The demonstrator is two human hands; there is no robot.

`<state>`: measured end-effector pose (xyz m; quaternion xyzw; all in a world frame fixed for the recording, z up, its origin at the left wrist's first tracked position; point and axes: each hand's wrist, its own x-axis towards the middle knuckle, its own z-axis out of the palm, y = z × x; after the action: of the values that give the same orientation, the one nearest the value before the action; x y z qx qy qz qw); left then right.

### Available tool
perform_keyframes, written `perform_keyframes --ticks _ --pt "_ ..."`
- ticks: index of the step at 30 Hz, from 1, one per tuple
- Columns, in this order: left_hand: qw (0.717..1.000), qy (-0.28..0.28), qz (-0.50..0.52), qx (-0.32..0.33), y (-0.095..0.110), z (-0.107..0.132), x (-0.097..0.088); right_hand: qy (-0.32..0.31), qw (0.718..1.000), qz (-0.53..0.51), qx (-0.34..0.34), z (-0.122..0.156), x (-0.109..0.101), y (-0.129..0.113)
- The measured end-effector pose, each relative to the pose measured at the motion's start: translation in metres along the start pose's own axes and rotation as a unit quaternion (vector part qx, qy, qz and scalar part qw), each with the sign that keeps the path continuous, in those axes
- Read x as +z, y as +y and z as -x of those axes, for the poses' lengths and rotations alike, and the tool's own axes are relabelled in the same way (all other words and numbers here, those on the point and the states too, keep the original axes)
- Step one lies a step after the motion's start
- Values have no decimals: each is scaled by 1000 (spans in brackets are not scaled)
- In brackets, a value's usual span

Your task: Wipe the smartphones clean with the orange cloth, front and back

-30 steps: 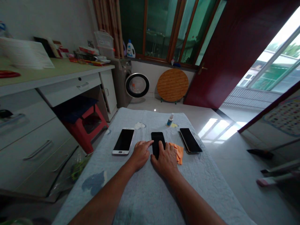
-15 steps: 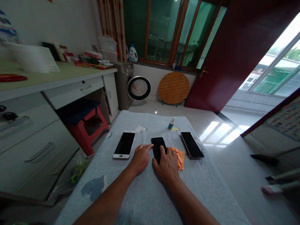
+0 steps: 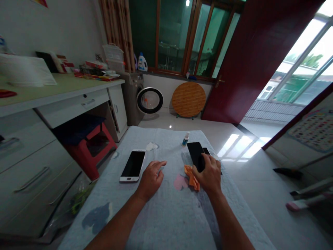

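Note:
My right hand [image 3: 210,172] grips a black smartphone [image 3: 195,152] by its near end and holds it raised over the right side of the table. Behind it, another dark phone [image 3: 207,151] is mostly covered. Beside the right thumb lies a crumpled orange cloth [image 3: 191,178]. My left hand [image 3: 151,178] hovers over or rests on the tablecloth, holding nothing, its index finger stretched out. Just left of it lies a white phone [image 3: 133,166] with a black screen. A small spray bottle [image 3: 185,139] stands upright near the far edge.
A pale blue patterned cloth [image 3: 166,222] covers the table. To the left are a red stool [image 3: 91,152] and a white desk [image 3: 65,107] with drawers. Beyond stand a washing machine [image 3: 131,100] with its door ajar and a round wooden board [image 3: 188,99].
My right hand has lifted the black phone from the table's middle and carried it right, over the other phone. My left hand has come off it. The camera view has shifted slightly.

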<state>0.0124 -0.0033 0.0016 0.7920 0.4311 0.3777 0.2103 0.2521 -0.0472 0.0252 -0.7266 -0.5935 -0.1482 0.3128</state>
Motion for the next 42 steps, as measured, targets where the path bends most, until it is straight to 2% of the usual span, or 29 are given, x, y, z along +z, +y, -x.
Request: perform_keyframes --ticks 4,9,22,26,32,38,40,42 --pt "1000 8 -4 17 -3 0 2 16 997 32 61 -10 1 41" --pt "999 20 -5 25 -5 -1 3 -7 993 60 99 -10 6 60" --pt "999 22 -9 33 -2 -1 -1 -81 982 96 143 -7 14 60" --pt "997 44 -24 56 -2 -1 -2 -109 974 114 162 -7 11 55" --pt "989 98 -83 77 4 -4 -13 -98 973 122 167 -7 9 48" --pt "964 185 -190 -13 -1 -11 -39 -94 971 129 178 -6 13 48" --pt "953 183 -238 -38 -5 -13 -46 -87 971 129 180 -5 13 48" --pt "942 170 -281 -65 -10 -14 -50 -53 975 128 173 -5 12 47"
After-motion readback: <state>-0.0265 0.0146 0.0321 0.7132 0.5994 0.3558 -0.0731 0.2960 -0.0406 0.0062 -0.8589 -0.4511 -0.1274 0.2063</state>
